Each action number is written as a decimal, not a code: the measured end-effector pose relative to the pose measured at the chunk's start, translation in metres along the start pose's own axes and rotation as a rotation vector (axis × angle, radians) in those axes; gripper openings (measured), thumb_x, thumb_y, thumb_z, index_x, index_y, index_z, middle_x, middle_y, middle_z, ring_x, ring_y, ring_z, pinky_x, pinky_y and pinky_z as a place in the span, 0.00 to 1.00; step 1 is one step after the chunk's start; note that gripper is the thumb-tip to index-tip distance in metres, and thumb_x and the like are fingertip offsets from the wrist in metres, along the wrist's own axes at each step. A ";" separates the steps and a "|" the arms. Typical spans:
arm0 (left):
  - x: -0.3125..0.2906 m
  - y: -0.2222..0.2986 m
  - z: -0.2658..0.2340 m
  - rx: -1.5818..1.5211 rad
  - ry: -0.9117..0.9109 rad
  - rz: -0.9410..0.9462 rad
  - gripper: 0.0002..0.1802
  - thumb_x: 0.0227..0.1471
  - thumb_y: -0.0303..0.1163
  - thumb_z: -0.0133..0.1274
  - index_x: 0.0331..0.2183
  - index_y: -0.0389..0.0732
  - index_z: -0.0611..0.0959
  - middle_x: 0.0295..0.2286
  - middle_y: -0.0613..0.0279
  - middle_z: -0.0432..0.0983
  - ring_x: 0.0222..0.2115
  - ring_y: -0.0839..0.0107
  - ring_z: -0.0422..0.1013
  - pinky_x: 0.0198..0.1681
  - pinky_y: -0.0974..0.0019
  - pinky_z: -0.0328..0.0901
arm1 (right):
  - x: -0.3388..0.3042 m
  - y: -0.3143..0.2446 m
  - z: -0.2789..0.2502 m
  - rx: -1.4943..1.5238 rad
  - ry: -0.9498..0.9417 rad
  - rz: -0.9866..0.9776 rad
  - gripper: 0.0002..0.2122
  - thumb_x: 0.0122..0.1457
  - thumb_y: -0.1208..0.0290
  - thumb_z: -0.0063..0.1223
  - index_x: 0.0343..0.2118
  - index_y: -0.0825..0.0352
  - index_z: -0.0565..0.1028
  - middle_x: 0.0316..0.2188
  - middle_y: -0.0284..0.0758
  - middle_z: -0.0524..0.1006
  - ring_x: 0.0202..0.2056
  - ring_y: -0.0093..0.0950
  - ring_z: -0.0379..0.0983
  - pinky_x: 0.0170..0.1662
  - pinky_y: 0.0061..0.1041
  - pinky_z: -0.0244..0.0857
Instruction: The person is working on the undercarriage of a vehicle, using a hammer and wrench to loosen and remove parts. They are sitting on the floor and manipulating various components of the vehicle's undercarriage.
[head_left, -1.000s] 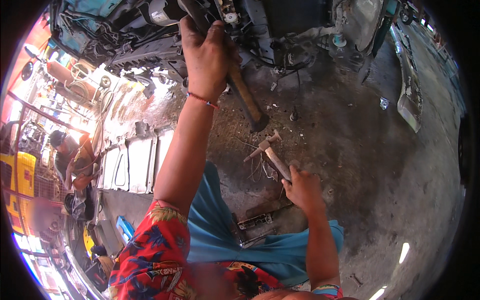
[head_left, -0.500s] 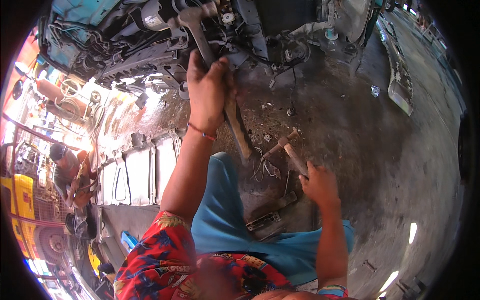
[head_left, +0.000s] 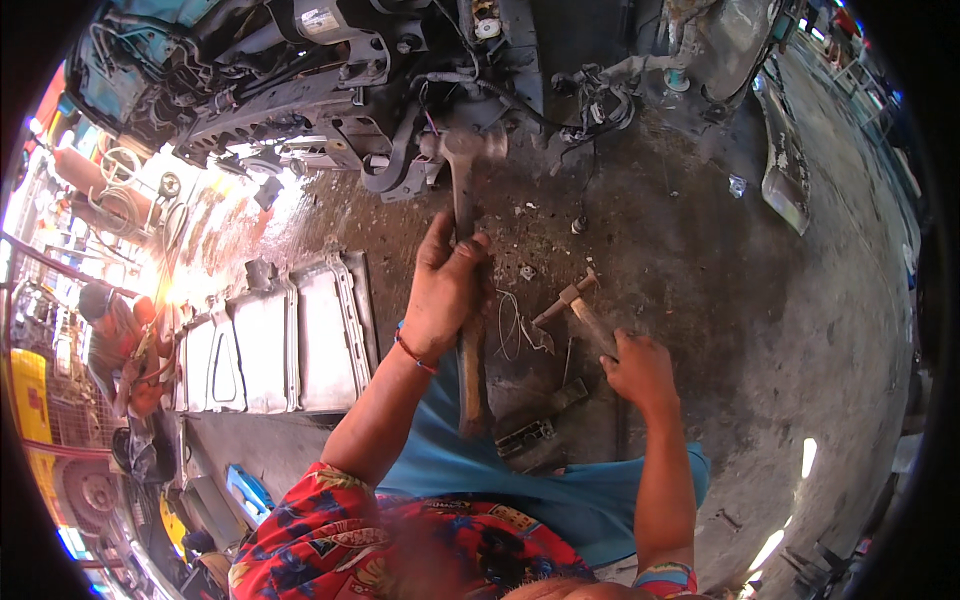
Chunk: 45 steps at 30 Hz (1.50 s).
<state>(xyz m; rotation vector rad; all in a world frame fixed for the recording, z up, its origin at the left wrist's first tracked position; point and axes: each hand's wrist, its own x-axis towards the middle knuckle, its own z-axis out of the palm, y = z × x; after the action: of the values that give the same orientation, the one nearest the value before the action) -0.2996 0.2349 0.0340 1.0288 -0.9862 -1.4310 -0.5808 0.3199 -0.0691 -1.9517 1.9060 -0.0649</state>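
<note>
While both arms reach out from the near edge in the head view, the left hand (head_left: pixel 447 300) has its fingers closed around a larger hammer (head_left: pixel 463 195), gripping it partway along the shaft, with the head pointing far and the wooden end hanging near, over the blue trousers (head_left: pixel 430 450). That hammer's head lies by a metal bracket (head_left: pixel 405 165) of the stripped vehicle front (head_left: pixel 270 120); whether the two touch I cannot tell. To the right, the right hand (head_left: pixel 640 368) has its fingers wrapped around the wooden handle of a smaller hammer (head_left: pixel 595 328), its head above the stained floor (head_left: pixel 760 330). A pale metal panel (head_left: pixel 265 345) stands left of the left forearm. The step in hand seems to be managing both hammers beside the vehicle; moving either one calls for a firm grip and a path clear of the other.
</note>
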 end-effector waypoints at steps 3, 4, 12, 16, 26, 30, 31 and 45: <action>0.008 0.024 0.007 -0.017 0.033 0.112 0.14 0.70 0.37 0.49 0.53 0.43 0.75 0.22 0.64 0.71 0.16 0.75 0.69 0.16 0.70 0.64 | 0.002 0.003 0.004 0.009 -0.032 0.009 0.21 0.58 0.62 0.65 0.51 0.71 0.78 0.37 0.51 0.83 0.43 0.51 0.81 0.49 0.48 0.74; 0.012 0.034 0.009 -0.005 0.022 0.156 0.14 0.70 0.39 0.48 0.52 0.43 0.75 0.21 0.64 0.70 0.16 0.74 0.68 0.16 0.70 0.64 | 0.002 0.004 0.005 0.010 -0.046 0.024 0.22 0.58 0.63 0.65 0.51 0.71 0.78 0.38 0.51 0.83 0.43 0.50 0.81 0.49 0.48 0.74; 0.062 0.095 0.032 0.084 0.013 0.517 0.13 0.72 0.41 0.47 0.48 0.42 0.75 0.20 0.63 0.71 0.14 0.73 0.66 0.15 0.70 0.63 | -0.002 0.008 -0.002 0.040 0.006 0.067 0.20 0.62 0.60 0.62 0.50 0.70 0.76 0.41 0.53 0.82 0.45 0.52 0.80 0.51 0.49 0.73; 0.093 0.110 0.049 0.081 0.072 0.585 0.08 0.72 0.38 0.48 0.43 0.44 0.74 0.20 0.63 0.71 0.15 0.72 0.68 0.16 0.68 0.65 | -0.004 0.009 -0.005 0.110 0.001 0.129 0.21 0.62 0.59 0.63 0.50 0.70 0.74 0.42 0.53 0.82 0.47 0.54 0.79 0.51 0.50 0.72; 0.128 0.114 0.036 0.263 0.135 0.662 0.12 0.73 0.39 0.47 0.40 0.40 0.75 0.21 0.64 0.73 0.18 0.74 0.71 0.20 0.70 0.64 | -0.019 -0.011 -0.014 0.426 0.286 0.052 0.27 0.61 0.61 0.63 0.58 0.74 0.72 0.38 0.59 0.81 0.43 0.55 0.80 0.47 0.47 0.73; 0.133 0.124 0.001 0.587 0.333 0.723 0.16 0.72 0.40 0.49 0.39 0.34 0.77 0.25 0.54 0.77 0.26 0.60 0.75 0.32 0.62 0.67 | -0.051 -0.074 -0.078 0.493 0.498 0.023 0.23 0.62 0.63 0.61 0.55 0.74 0.74 0.38 0.59 0.81 0.43 0.56 0.80 0.44 0.44 0.73; 0.133 0.127 -0.008 0.580 0.328 0.748 0.17 0.71 0.40 0.50 0.39 0.34 0.77 0.26 0.50 0.77 0.27 0.54 0.74 0.34 0.59 0.67 | -0.057 -0.092 -0.099 0.448 0.583 -0.035 0.22 0.63 0.63 0.61 0.54 0.74 0.74 0.38 0.59 0.81 0.43 0.57 0.80 0.44 0.44 0.73; 0.181 0.155 -0.097 0.812 0.225 0.852 0.23 0.65 0.51 0.54 0.46 0.40 0.81 0.30 0.40 0.83 0.33 0.37 0.78 0.36 0.43 0.71 | -0.020 -0.327 -0.256 -0.407 0.536 -0.505 0.31 0.60 0.69 0.65 0.66 0.64 0.67 0.46 0.47 0.82 0.40 0.48 0.83 0.41 0.42 0.76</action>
<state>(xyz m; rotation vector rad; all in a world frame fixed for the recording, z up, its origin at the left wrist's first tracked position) -0.1748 0.0365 0.1401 1.0782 -1.6206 -0.1851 -0.3522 0.2679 0.2739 -2.8963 1.7576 -0.4079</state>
